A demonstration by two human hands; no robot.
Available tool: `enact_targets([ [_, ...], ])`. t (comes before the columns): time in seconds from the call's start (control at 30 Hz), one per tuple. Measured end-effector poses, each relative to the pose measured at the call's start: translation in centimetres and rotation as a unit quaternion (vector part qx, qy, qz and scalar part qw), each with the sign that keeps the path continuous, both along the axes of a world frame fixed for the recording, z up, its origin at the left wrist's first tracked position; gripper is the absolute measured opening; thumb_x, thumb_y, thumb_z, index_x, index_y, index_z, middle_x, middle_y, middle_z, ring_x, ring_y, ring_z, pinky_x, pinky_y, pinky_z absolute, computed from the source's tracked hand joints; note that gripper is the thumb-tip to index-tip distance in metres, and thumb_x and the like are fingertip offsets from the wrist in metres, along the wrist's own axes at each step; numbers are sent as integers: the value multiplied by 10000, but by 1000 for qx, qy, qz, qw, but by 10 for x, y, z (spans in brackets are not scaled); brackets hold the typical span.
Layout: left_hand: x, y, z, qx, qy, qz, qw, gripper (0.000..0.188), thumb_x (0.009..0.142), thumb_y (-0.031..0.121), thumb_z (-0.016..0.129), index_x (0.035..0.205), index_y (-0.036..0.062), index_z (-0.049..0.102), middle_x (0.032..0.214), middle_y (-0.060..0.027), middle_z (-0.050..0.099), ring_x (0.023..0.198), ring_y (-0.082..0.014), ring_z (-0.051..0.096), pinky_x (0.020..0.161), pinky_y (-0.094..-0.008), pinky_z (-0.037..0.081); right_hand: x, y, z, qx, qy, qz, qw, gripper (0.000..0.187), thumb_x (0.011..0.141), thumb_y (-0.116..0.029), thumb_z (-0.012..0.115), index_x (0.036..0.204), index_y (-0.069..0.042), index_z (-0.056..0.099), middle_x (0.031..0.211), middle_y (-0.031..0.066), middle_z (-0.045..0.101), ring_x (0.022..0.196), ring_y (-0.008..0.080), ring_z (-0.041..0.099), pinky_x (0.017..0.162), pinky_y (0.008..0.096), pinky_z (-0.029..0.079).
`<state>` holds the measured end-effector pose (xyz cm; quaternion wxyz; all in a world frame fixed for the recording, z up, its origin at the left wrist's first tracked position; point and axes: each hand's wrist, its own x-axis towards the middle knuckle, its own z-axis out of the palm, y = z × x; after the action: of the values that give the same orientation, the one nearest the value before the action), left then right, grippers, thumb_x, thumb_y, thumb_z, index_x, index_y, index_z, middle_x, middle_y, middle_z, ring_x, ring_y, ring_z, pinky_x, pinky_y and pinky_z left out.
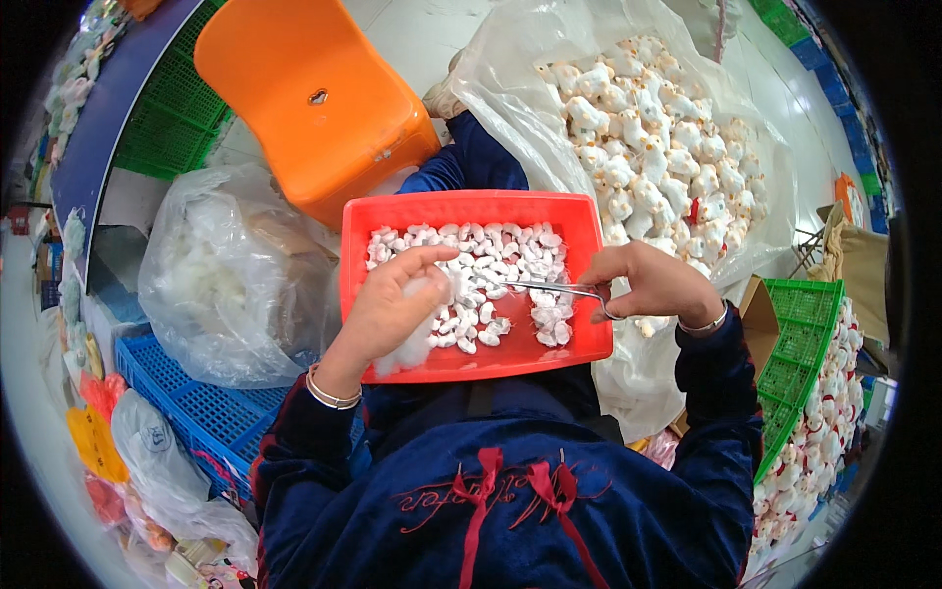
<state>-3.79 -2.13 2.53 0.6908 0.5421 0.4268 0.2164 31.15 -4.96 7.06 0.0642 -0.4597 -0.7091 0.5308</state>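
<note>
Stuffing appears in hand: above the red tray [595, 339] of white pieces [481, 260], the left hand [388, 302] curls its fingers round white fibre [408, 348]; the right hand [655, 280], fingers pinching the handles, points metal forceps [554, 288] leftward; the next move likely calls for steady insertion

There are two hands [388, 309] [667, 282], one metal tool [561, 288] and one red tray [481, 369].

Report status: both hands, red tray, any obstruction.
Left hand holds white stuffing. Right hand grips ring-handled metal tool. Red tray holds small white pieces; hands partly cover it.
</note>
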Motion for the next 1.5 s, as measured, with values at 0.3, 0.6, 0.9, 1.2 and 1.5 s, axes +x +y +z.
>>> enact_targets([
  [0.3,17,0,16,6,-32,-23,999,201,978,189,665,1111,46,712,820,20,673,758,-44,624,671,-224,503,-17,1,-7,-69,68,-11,995,449,781,-173,854,1161,9,699,1017,81,719,964,155,639,884,311,505],
  [0.6,18,16,13,-64,-264,309,911,225,1039,302,569,1035,95,657,718,17,583,582,-65,516,543,-218,414,-62,-29,-22,92,81,-13,992,780,680,-381,917,1292,-24,592,1257,171,602,1247,338,537,1074,405,417],
  [0.9,39,11,9,-88,-377,337,858,275,1039,336,563,1131,82,615,760,-11,534,611,-125,524,578,-267,455,-112,-31,-30,42,74,-113,990,439,771,-240,852,1110,-7,701,881,125,694,850,242,672,780,352,521],
  [1.2,24,18,11,-102,-435,327,833,191,1045,307,566,1099,128,601,753,24,476,554,-78,468,436,-242,365,-71,-29,-19,94,8,-71,993,591,690,-281,902,1171,-23,676,1067,144,677,1030,307,645,929,391,509],
  [1.5,31,26,7,-65,-452,365,811,189,1055,290,536,1062,106,579,726,9,486,539,-86,472,435,-253,387,-97,-16,-21,138,41,-12,990,569,719,-307,892,1170,-29,684,1058,144,692,982,291,665,907,368,524],
])
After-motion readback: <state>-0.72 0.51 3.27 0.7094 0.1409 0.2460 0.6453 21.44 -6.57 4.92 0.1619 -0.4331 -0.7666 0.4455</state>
